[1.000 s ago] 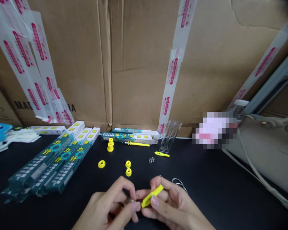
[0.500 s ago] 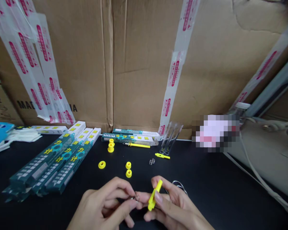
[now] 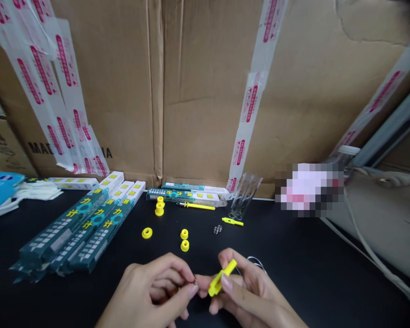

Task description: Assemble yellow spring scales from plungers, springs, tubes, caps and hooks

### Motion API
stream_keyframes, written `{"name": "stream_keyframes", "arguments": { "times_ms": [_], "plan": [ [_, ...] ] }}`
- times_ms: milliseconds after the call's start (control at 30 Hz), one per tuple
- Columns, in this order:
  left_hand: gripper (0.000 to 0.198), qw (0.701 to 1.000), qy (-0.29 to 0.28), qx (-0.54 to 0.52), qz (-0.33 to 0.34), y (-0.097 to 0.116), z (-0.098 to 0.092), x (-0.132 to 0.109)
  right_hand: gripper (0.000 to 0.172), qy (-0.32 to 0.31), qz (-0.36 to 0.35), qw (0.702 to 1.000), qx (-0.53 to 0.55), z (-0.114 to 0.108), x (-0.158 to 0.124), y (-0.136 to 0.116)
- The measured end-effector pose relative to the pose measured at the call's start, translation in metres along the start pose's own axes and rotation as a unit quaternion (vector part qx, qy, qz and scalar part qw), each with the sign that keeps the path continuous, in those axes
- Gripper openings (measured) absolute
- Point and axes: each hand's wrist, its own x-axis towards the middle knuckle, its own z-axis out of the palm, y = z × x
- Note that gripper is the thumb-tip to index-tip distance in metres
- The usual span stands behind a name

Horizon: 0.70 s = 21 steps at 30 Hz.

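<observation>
My left hand is closed, with thumb and forefinger pinching a tiny shiny metal piece; it looks ring-like or coiled, but it is mostly covered. A speck of yellow shows between this hand's fingers. Between the thumb and fingers of my right hand is a slotted yellow plastic rod, held tilted. The right fingertips are close to the metal piece; whether they touch it I cannot tell. Beyond the hands lie small metal coils, a similar yellow rod and two yellow flanged caps.
Printed dynamometer boxes lie at the left, with more boxes at the back. Nearby are a yellow-handled rod, a yellow ring, stacked yellow caps and clear tubes. Metal wire loops lie behind my right hand. Cardboard stands behind.
The yellow rod in my right hand has tipped further to the right at its upper end. My left hand keeps its pinch on the metal piece, now more covered. The view has shifted slightly.
</observation>
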Motion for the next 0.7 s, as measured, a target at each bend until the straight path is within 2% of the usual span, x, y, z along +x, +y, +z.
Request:
{"name": "stream_keyframes", "arguments": {
  "times_ms": [200, 367, 500, 633, 700],
  "plan": [
    [0.015, 0.999, -0.031, 0.015, 0.001, -0.006, -0.001, 0.003, 0.027, 0.064, -0.043, 0.996, -0.053, 0.001, 0.003, 0.002],
    [0.016, 0.998, -0.055, 0.021, 0.017, -0.011, -0.003, 0.004, 0.042, 0.11, -0.035, 0.985, -0.128, 0.002, 0.002, 0.007],
    [0.015, 0.998, -0.052, 0.032, 0.027, -0.011, -0.003, 0.004, 0.048, 0.138, -0.021, 0.965, -0.224, 0.007, -0.002, 0.009],
    [0.012, 0.996, -0.06, 0.043, 0.044, -0.013, -0.003, 0.005, 0.053, 0.137, -0.011, 0.94, -0.313, 0.009, -0.006, 0.009],
    [0.011, 0.997, -0.056, 0.045, 0.041, -0.014, -0.002, 0.006, 0.05, 0.141, -0.022, 0.926, -0.35, 0.009, -0.007, 0.01]
  ]
}}
